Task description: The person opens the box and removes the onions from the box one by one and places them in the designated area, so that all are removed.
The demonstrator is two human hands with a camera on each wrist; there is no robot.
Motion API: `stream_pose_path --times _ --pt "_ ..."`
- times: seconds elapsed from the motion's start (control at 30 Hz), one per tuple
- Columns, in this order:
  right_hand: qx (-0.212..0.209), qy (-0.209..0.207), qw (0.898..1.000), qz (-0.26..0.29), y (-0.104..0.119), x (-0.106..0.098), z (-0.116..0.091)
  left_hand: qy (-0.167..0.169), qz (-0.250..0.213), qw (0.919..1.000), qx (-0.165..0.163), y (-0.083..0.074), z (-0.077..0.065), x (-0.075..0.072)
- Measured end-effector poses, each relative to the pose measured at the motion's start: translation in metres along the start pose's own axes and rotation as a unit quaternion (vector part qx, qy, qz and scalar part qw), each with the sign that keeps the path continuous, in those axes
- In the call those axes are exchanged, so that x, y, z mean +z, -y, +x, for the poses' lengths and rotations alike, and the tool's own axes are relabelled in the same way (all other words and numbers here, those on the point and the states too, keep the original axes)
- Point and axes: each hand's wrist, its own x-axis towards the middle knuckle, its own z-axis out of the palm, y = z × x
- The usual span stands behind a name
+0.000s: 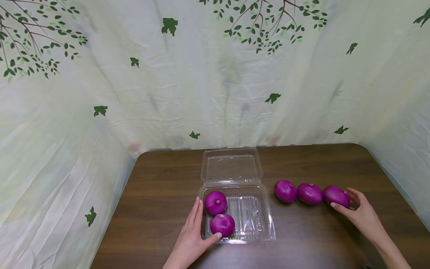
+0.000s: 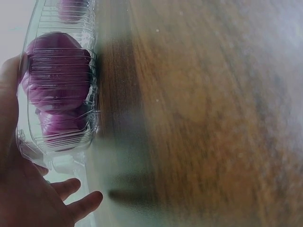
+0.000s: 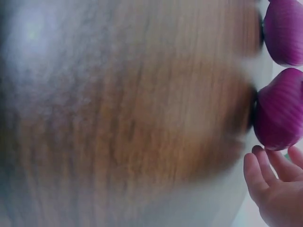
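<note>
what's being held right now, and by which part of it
The rightmost purple onion, around its right end, by the right grip. The left grip only rests against the clear container at its near left corner.

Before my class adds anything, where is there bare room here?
Free: the table left of the left hand; strips before and behind the row of three onions; the right half of the clear container. Crowded: the container's left side, holding two onions, and the row, whose right end the right hand touches.
</note>
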Motion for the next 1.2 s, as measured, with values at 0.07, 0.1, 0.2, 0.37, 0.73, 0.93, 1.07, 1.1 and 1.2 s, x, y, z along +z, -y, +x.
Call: stream_pose_path --times 0.07,0.1,0.2,0.37,0.73,0.93,1.07,1.1,1.2 --pt "-0.005 -0.012 1.0 -0.015 0.002 0.0 -0.002 0.0 0.0 1.0 -0.001 0.0 0.0 0.0" --pt "-0.007 -0.018 1.0 -0.022 0.003 0.0 -0.003 0.0 0.001 1.0 -0.001 0.0 0.0 0.0" --pt "-0.009 -0.039 0.998 -0.052 0.009 0.0 -0.006 0.001 0.002 1.0 -0.002 0.0 0.0 0.0" --pt "-0.037 -0.072 0.994 -0.072 0.024 0.002 -0.014 0.006 -0.001 1.0 -0.006 0.0 0.001 0.0" --pt "-0.179 -0.143 0.97 -0.077 0.065 0.033 -0.027 0.007 0.002 0.9999 -0.008 -0.002 0.001 -0.001" --pt "-0.299 -0.136 0.943 -0.057 0.084 0.057 -0.025 0.005 0.002 1.0 -0.007 -0.002 0.001 -0.002" --pt "-0.332 -0.115 0.935 -0.047 0.097 0.073 -0.026 0.001 0.0 1.0 -0.009 -0.002 0.001 -0.001" --pt "-0.331 -0.107 0.936 -0.046 0.1 0.077 -0.027 0.001 0.0 1.0 -0.01 -0.002 0.001 -0.001" --pt "-0.329 -0.082 0.94 -0.043 0.106 0.089 -0.03 0.0 -0.001 0.9999 -0.011 -0.001 0.0 0.0"
